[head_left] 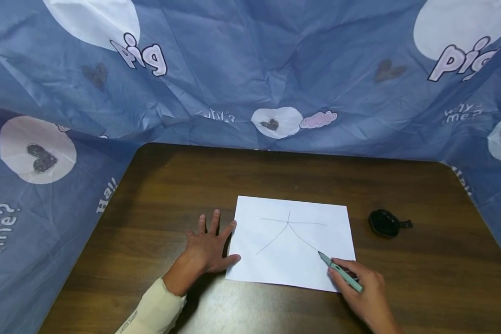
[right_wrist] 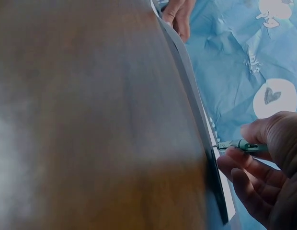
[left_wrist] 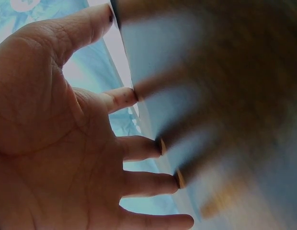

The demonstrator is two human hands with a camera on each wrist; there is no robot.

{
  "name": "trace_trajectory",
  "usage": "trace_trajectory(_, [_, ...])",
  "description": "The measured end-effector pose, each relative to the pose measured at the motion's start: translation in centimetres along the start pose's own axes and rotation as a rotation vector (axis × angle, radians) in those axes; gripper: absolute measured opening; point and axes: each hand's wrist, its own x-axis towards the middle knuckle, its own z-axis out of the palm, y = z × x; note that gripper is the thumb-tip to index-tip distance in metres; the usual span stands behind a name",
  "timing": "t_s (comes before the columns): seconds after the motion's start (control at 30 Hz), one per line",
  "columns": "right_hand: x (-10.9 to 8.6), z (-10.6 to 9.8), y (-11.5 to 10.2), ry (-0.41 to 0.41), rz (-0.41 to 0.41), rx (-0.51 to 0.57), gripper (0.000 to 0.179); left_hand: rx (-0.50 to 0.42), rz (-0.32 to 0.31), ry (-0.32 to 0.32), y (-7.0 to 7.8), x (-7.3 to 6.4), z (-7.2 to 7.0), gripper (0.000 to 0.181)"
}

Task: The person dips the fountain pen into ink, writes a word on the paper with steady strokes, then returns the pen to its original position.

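A white sheet of paper point(head_left: 275, 266) lies on the wooden table, bearing thin dark strokes: one across, a short one above it and two slanting down from the middle. My right hand point(head_left: 365, 290) pinches a green pen point(head_left: 346, 275) between thumb and fingers, its tip at the lower end of the right slanting stroke. In the right wrist view the pen point(right_wrist: 244, 145) points at the paper's edge. Spread wide, my left hand point(head_left: 208, 248) rests at the sheet's left edge, thumb and index fingertip on the paper. Its straight fingers point(left_wrist: 143, 184) show in the left wrist view.
A small black dish with a short handle point(head_left: 385, 223) sits on the table point(head_left: 183, 181) to the right of the paper. Blue printed cloth point(head_left: 225, 60) hangs behind the table and along both sides.
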Motion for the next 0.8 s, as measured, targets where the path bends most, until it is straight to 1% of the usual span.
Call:
trace_trajectory(0.1, [-0.3, -0.2, 0.3, 0.029, -0.003, 0.005, 0.021, -0.001, 0.003, 0.002, 0.0, -0.1, -0.1, 0.085])
trace_trajectory(0.2, [-0.6, -0.5, 0.4, 0.035, 0.014, 0.006, 0.020, -0.003, 0.008, 0.008, -0.1, -0.1, -0.2, 0.085])
trace_trajectory(0.43, [-1.0, -0.9, 0.2, 0.018, 0.096, -0.006, 0.019, -0.006, 0.018, -0.009, -0.1, -0.1, -0.3, 0.085])
trace_trajectory(0.53, [-1.2, -1.1, 0.2, 0.023, 0.123, -0.016, 0.019, -0.007, 0.015, -0.011, -0.1, 0.0, -0.3, 0.085])
trace_trajectory(0.6, [-1.3, -1.0, 0.3, 0.046, 0.141, 0.003, 0.020, -0.007, 0.014, -0.012, -0.1, 0.0, -0.2, 0.086])
trace_trajectory(0.73, [-1.4, -1.1, 0.6, 0.139, 0.157, 0.050, 0.019, -0.008, 0.015, -0.014, -0.2, 0.0, -0.1, 0.086])
trace_trajectory(0.8, [-1.3, -1.2, 0.7, 0.170, 0.157, 0.061, 0.018, -0.007, 0.014, -0.013, -0.2, 0.1, -0.1, 0.086])
